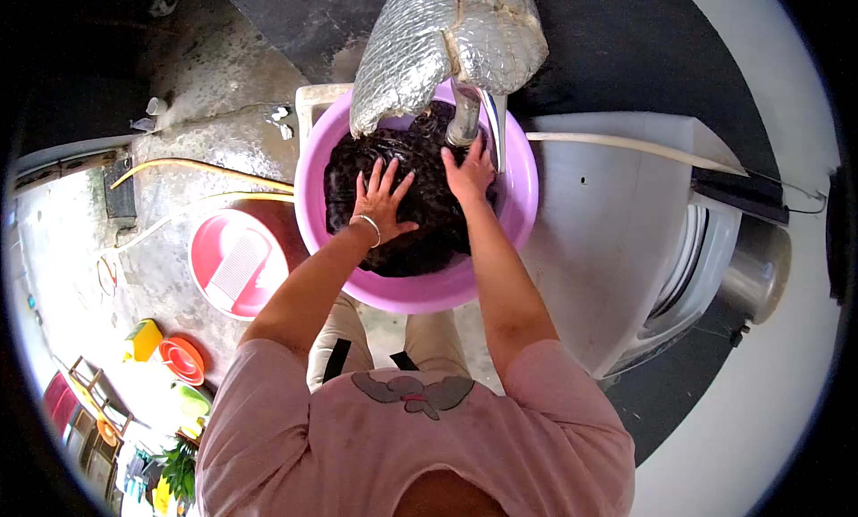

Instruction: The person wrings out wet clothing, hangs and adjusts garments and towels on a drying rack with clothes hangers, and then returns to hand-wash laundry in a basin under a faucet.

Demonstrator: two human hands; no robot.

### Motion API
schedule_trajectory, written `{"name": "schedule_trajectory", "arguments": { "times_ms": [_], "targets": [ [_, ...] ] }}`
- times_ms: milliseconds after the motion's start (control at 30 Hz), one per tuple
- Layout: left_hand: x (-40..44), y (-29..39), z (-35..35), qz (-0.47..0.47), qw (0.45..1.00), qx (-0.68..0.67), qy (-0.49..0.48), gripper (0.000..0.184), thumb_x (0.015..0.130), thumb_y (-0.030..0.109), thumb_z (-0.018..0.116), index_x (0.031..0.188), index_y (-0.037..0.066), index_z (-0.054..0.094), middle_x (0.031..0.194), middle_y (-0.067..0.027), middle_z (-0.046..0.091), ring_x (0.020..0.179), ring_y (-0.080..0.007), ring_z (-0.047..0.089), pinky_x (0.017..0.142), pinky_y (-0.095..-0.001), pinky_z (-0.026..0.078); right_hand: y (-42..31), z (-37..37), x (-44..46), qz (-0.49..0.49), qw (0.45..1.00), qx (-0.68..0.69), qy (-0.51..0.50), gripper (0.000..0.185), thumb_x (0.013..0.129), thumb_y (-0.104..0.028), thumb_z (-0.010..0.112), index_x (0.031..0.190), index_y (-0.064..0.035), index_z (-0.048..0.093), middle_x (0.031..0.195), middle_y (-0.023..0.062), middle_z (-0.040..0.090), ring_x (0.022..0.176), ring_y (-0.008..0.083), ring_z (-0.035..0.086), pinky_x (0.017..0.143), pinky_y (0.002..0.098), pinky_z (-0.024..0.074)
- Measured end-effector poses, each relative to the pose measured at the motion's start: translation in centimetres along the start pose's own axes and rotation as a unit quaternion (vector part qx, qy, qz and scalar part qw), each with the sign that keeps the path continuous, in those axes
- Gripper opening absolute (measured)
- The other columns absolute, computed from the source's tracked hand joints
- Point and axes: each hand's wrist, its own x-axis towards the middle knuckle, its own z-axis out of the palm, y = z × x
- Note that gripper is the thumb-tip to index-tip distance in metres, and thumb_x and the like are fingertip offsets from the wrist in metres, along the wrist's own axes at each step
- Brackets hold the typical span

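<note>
A large purple basin (402, 295) stands in front of me and holds dark, wet-looking cloth (407, 253). My left hand (382, 204) lies on the cloth left of the middle, its fingers spread, with a light bangle at the wrist. Near the basin's right side, my right hand (469, 170) rests at the cloth's edge, fingers apart, just below a metal pipe end (462, 128). That pipe comes down from a bulky silver foil wrapping (407, 48) over the back of the basin. Neither hand grips anything.
A pink basin with a ribbed washboard (237, 265) sits on the floor at left, near a yellow hose (188, 164). Further down are a yellow container (143, 340) and a red basin (182, 360). A white washing machine (599, 222) stands close on the right.
</note>
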Motion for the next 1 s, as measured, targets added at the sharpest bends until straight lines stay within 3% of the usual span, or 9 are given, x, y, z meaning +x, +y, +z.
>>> {"name": "schedule_trajectory", "arguments": {
  "times_ms": [233, 300, 333, 433, 467, 633, 833, 900, 1000],
  "targets": [
    [1.6, -1.5, 4.3, -0.030, 0.996, -0.020, -0.083, 0.090, 0.074, 0.063, 0.060, 0.144, 0.022, 0.023, 0.151, -0.0115, 0.009, 0.138, -0.0343, 0.013, 0.107, -0.0545, 0.022, -1.5, 1.0, -2.7, -0.221, 0.967, -0.086, -0.093, 0.072, 0.075, -0.020, 0.071, 0.136, -0.0161, 0.033, 0.119, 0.0148, 0.050, 0.113, 0.0327, 0.047, 0.093, 0.0513, 0.0352],
    [2.1, -1.8, 3.2, -0.033, 0.988, -0.046, -0.143, 0.086, 0.075, 0.062, 0.060, 0.143, 0.023, 0.026, 0.152, -0.0100, 0.008, 0.138, -0.0328, 0.013, 0.108, -0.0519, 0.023, 0.5, 2.4, -2.2, -0.144, 0.985, -0.051, -0.077, 0.066, 0.070, -0.019, 0.073, 0.127, -0.0113, 0.040, 0.108, 0.0161, 0.056, 0.104, 0.0359, 0.052, 0.088, 0.0500, 0.0386],
    [2.1, -1.9, 2.2, -0.007, 0.995, -0.040, -0.089, 0.075, 0.075, 0.061, 0.060, 0.135, 0.018, 0.043, 0.143, -0.0144, 0.033, 0.131, -0.0300, 0.034, 0.104, -0.0456, 0.032, 1.0, 2.4, -2.3, -0.104, 0.992, -0.034, -0.069, 0.064, 0.068, -0.019, 0.074, 0.123, -0.0089, 0.044, 0.103, 0.0168, 0.058, 0.100, 0.0375, 0.054, 0.086, 0.0493, 0.0403],
    [4.1, -3.3, -2.9, -0.060, 0.936, -0.300, -0.176, 0.057, 0.078, 0.055, 0.058, 0.117, 0.014, 0.061, 0.118, -0.0166, 0.058, 0.113, -0.0271, 0.054, 0.096, -0.0391, 0.042, 0.4, -0.6, -4.3, -0.178, 0.981, 0.057, -0.056, 0.051, 0.065, -0.019, 0.075, 0.109, -0.0050, 0.052, 0.089, 0.0178, 0.060, 0.089, 0.0398, 0.057, 0.082, 0.0480, 0.0412],
    [4.3, -2.6, -5.2, -0.124, 0.969, -0.194, -0.084, 0.046, 0.080, 0.049, 0.056, 0.101, 0.011, 0.068, 0.096, -0.0157, 0.067, 0.098, -0.0271, 0.062, 0.088, -0.0386, 0.046, -1.0, -2.2, -6.1, -0.203, 0.976, 0.046, -0.066, 0.038, 0.067, -0.017, 0.074, 0.096, -0.0055, 0.055, 0.088, 0.0153, 0.059, 0.091, 0.0362, 0.055, 0.084, 0.0468, 0.0382],
    [5.5, -0.8, -5.2, -0.049, 0.975, -0.147, 0.160, 0.050, 0.081, 0.036, 0.062, 0.125, 0.015, 0.051, 0.114, -0.0137, 0.058, 0.106, -0.0313, 0.056, 0.089, -0.0404, 0.047, -2.7, -3.2, -13.2, -0.455, 0.880, 0.059, -0.118, 0.033, 0.069, -0.032, 0.067, 0.087, -0.0068, 0.057, 0.090, 0.0124, 0.057, 0.091, 0.0311, 0.051, 0.079, 0.0466, 0.0370],
    [5.5, -1.5, -1.8, -0.156, 0.973, -0.167, -0.024, 0.063, 0.075, 0.020, 0.068, 0.132, 0.019, 0.041, 0.111, -0.0173, 0.061, 0.102, -0.0328, 0.059, 0.086, -0.0415, 0.048, 1.1, -2.0, -15.6, -0.279, 0.931, -0.026, -0.234, 0.034, 0.077, -0.029, 0.065, 0.104, -0.0081, 0.058, 0.092, 0.0123, 0.061, 0.093, 0.0310, 0.056, 0.079, 0.0451, 0.0436],
    [5.2, -3.6, -0.3, -0.168, 0.952, -0.255, -0.012, 0.052, 0.077, 0.023, 0.065, 0.127, 0.024, 0.049, 0.105, -0.0143, 0.064, 0.097, -0.0317, 0.061, 0.083, -0.0410, 0.049, 2.2, -4.1, -14.6, -0.122, 0.960, -0.066, -0.244, 0.033, 0.078, -0.027, 0.066, 0.106, -0.0105, 0.059, 0.094, 0.0117, 0.062, 0.093, 0.0302, 0.058, 0.075, 0.0424, 0.0470],
    [1.0, -4.2, -0.4, -0.111, 0.920, -0.356, 0.119, 0.033, 0.072, 0.013, 0.063, 0.105, 0.017, 0.061, 0.094, -0.0129, 0.065, 0.091, -0.0313, 0.062, 0.078, -0.0391, 0.049, 5.1, -4.5, -11.8, -0.096, 0.953, -0.086, -0.273, 0.037, 0.072, -0.028, 0.072, 0.102, -0.0108, 0.059, 0.095, 0.0116, 0.063, 0.100, 0.0313, 0.056, 0.078, 0.0415, 0.0481]
  ]
}}
